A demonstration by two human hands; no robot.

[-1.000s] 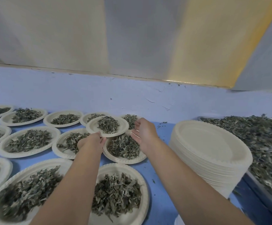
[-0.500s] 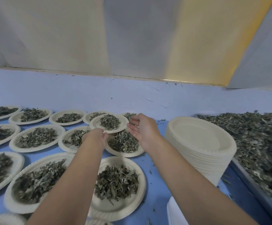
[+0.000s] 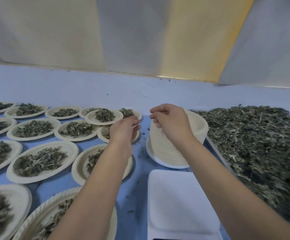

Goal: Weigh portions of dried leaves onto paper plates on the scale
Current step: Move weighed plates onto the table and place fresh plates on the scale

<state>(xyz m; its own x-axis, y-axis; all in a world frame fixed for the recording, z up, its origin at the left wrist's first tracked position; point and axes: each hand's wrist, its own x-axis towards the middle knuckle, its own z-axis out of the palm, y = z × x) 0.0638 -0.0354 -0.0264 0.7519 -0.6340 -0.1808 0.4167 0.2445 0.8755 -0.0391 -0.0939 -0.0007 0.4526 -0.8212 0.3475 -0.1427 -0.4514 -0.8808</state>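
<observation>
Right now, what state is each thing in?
left hand: open, empty, above the filled plates.
right hand: loosely curled, empty, over the plate stack.
scale: bare, no plate on it.
plate stack: empty plates.
filled plates: each loaded; one rests atop others.
tray: heaped with dried leaves.

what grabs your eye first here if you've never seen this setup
Rows of round cream paper plates heaped with dried green leaves cover the blue table on the left. On the right, a pile of dried leaves fills a metal tray, and a tall stack of empty cream plates stands in the middle under the right hand.
</observation>
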